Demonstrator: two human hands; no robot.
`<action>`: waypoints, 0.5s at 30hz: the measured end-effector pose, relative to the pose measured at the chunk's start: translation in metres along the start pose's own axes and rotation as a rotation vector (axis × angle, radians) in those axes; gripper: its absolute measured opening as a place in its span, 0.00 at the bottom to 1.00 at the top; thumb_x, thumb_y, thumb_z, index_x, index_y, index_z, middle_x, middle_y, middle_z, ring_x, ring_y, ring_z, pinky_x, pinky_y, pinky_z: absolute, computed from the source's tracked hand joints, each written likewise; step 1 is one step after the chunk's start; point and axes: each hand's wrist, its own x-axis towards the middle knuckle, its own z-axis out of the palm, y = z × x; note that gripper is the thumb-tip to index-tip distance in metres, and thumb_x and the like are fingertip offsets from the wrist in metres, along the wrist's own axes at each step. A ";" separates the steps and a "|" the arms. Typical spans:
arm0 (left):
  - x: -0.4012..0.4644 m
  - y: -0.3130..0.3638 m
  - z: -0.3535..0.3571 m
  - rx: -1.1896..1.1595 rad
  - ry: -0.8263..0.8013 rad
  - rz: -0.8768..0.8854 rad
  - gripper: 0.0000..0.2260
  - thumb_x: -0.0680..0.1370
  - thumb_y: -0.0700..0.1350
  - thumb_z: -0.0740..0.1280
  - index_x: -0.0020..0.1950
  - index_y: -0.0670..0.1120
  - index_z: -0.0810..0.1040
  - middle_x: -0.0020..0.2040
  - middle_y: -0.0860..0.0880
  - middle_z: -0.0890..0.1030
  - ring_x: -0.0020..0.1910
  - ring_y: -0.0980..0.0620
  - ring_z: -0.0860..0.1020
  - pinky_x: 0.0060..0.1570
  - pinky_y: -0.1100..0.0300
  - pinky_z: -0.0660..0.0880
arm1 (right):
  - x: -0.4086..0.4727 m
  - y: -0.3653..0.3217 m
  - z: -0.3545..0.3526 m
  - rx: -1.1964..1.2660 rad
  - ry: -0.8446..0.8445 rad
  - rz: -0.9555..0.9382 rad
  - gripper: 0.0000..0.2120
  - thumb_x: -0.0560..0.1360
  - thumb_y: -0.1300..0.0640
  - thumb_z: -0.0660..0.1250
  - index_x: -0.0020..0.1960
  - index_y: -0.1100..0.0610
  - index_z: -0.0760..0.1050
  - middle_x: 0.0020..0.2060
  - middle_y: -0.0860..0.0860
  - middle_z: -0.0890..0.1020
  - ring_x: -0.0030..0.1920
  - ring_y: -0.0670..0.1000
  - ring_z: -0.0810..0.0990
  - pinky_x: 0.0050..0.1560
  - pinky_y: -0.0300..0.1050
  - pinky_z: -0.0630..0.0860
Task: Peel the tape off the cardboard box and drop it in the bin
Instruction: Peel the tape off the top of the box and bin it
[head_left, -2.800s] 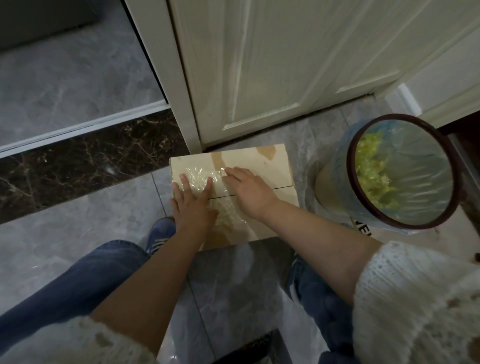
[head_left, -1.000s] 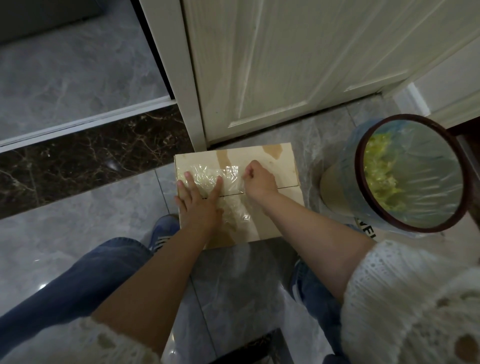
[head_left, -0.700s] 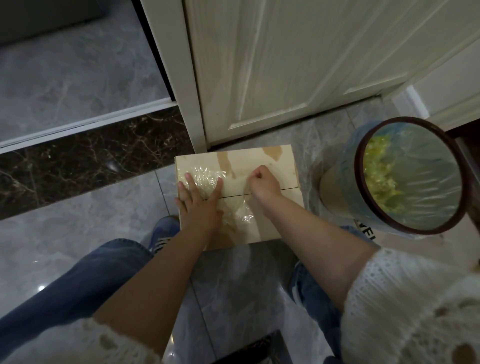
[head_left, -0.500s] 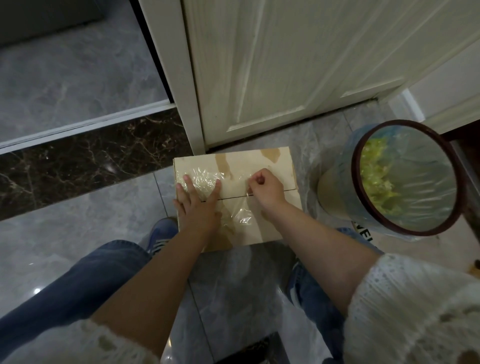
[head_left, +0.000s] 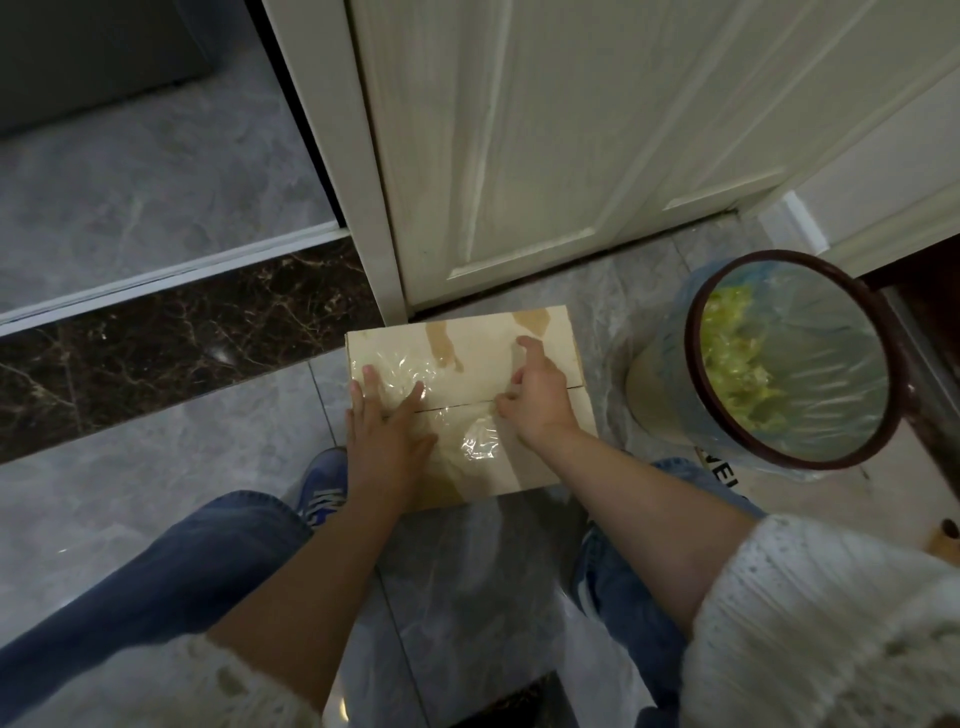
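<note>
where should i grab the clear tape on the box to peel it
Pinch the tape at its crinkled right edge by the flap seam, coming from the right, where the right hand already picks. The left hand pins the other end, so pull rightward.

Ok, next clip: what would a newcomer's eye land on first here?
Two bare hands on a cardboard box on the floor: the left hand pressed flat, the right hand curled at its crinkled clear tape. To the right stands a round lined bin with yellow-green scraps inside.

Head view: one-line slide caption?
Left hand flat on taped beige cardboard box; right hand picks at clear tape; lined bin beside.
</note>
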 end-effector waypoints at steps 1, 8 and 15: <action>-0.003 -0.001 0.000 0.006 0.013 0.002 0.30 0.81 0.51 0.69 0.81 0.56 0.62 0.83 0.43 0.39 0.82 0.39 0.37 0.79 0.42 0.42 | -0.002 -0.001 -0.002 -0.008 -0.015 0.001 0.27 0.73 0.67 0.68 0.69 0.55 0.66 0.51 0.55 0.74 0.49 0.52 0.75 0.53 0.45 0.75; -0.017 0.002 0.000 0.033 -0.042 -0.016 0.31 0.81 0.54 0.67 0.82 0.54 0.59 0.84 0.43 0.40 0.82 0.38 0.40 0.79 0.43 0.44 | -0.013 -0.001 0.004 -0.115 -0.062 -0.164 0.03 0.75 0.64 0.68 0.47 0.60 0.81 0.46 0.54 0.77 0.48 0.53 0.78 0.52 0.43 0.75; -0.029 -0.005 0.005 0.011 -0.019 -0.097 0.49 0.74 0.61 0.75 0.84 0.52 0.47 0.84 0.42 0.40 0.82 0.39 0.43 0.79 0.43 0.47 | -0.017 0.002 0.010 -0.209 -0.170 -0.201 0.10 0.71 0.62 0.74 0.52 0.57 0.82 0.47 0.50 0.74 0.51 0.54 0.77 0.58 0.46 0.75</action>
